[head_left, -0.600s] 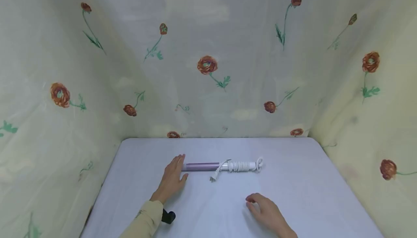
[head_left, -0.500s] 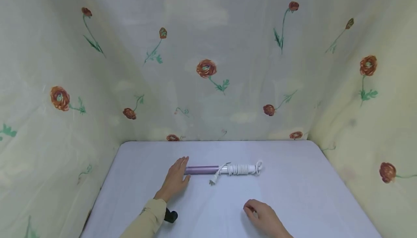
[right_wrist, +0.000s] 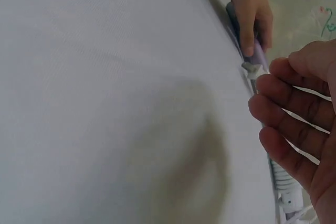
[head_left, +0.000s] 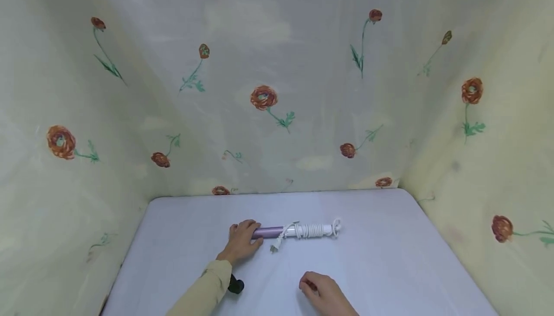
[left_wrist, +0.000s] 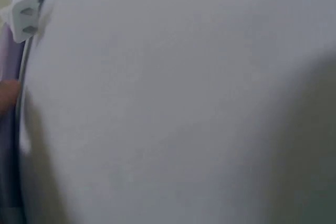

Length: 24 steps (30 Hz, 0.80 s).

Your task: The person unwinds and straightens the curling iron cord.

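Note:
A slim purple-and-white hair iron (head_left: 269,232) lies crosswise on the table, its white cord (head_left: 309,231) wound round the right part. The cord's plug (head_left: 275,246) hangs out on the near side. My left hand (head_left: 243,243) grips the left end, thumb on the near side and fingers over the far side, hiding that end. In the left wrist view a fingertip (left_wrist: 7,94) touches the purple body, below the plug (left_wrist: 24,19). Nearer me, my right hand (head_left: 323,291) hovers apart from the iron, fingers loosely curled with nothing in them; the right wrist view shows its palm (right_wrist: 328,145).
The white-covered table (head_left: 389,268) has rounded far corners. Flower-printed cloth (head_left: 268,152) hangs round its back and both sides. A black wrist camera (head_left: 235,284) sticks out at the left sleeve (head_left: 203,289).
My left fingers, earlier nearly straight beside the iron's left end, have bent over it and now grip it. My right hand has shifted left in view and stays loosely curled. The head view has moved slightly.

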Each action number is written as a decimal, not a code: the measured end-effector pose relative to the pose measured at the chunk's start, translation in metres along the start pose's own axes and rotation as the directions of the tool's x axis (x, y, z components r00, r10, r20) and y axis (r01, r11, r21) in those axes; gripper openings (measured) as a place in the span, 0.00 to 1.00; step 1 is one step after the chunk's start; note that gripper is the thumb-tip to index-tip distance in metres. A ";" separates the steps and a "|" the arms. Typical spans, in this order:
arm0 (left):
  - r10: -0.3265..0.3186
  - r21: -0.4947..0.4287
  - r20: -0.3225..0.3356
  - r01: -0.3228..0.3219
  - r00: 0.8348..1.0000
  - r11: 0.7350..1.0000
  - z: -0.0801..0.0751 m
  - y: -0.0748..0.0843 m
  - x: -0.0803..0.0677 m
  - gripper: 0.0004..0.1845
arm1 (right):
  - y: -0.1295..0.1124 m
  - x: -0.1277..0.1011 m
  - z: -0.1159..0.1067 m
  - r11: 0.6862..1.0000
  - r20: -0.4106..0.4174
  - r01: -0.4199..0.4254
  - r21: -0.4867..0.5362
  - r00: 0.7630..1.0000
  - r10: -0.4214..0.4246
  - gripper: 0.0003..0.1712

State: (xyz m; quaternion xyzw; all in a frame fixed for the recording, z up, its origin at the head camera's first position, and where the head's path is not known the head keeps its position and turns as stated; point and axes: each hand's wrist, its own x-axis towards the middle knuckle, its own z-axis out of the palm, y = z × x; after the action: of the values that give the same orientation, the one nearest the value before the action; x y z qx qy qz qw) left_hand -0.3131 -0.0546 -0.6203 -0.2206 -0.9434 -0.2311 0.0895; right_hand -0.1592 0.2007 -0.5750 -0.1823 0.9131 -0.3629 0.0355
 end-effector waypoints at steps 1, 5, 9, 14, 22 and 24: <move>-0.002 0.002 -0.009 0.002 1.000 1.000 0.002 0.001 -0.001 0.21 | -0.003 0.002 0.001 1.000 -0.005 0.008 0.004 1.000 -0.008 0.11; -0.010 0.030 -0.073 0.012 0.997 0.999 0.009 0.002 -0.003 0.17 | -0.013 0.012 0.003 0.999 -0.067 0.029 -0.015 0.997 -0.030 0.08; -0.040 0.043 -0.102 0.045 0.994 0.998 0.014 0.005 -0.008 0.17 | -0.020 0.032 0.011 0.998 -0.204 -0.064 -0.004 0.977 0.062 0.14; -0.085 0.058 -0.089 0.090 0.992 0.994 0.016 0.010 -0.010 0.17 | -0.020 0.065 0.021 0.925 -0.355 -0.246 0.290 0.870 0.343 0.19; -0.108 0.120 -0.094 0.119 0.990 0.986 0.011 0.017 -0.016 0.18 | -0.016 0.096 0.034 0.653 -0.254 -0.335 0.680 0.728 0.637 0.23; -0.096 0.143 -0.109 0.112 0.989 0.983 0.008 0.016 -0.015 0.19 | -0.015 0.102 0.034 0.600 -0.221 -0.288 0.746 0.743 0.631 0.23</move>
State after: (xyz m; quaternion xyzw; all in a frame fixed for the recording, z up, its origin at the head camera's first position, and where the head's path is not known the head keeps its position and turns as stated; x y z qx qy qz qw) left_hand -0.2929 -0.0435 -0.6244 -0.1517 -0.9624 -0.1755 0.1412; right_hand -0.2423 0.1318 -0.5829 0.1859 0.7140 -0.6746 -0.0258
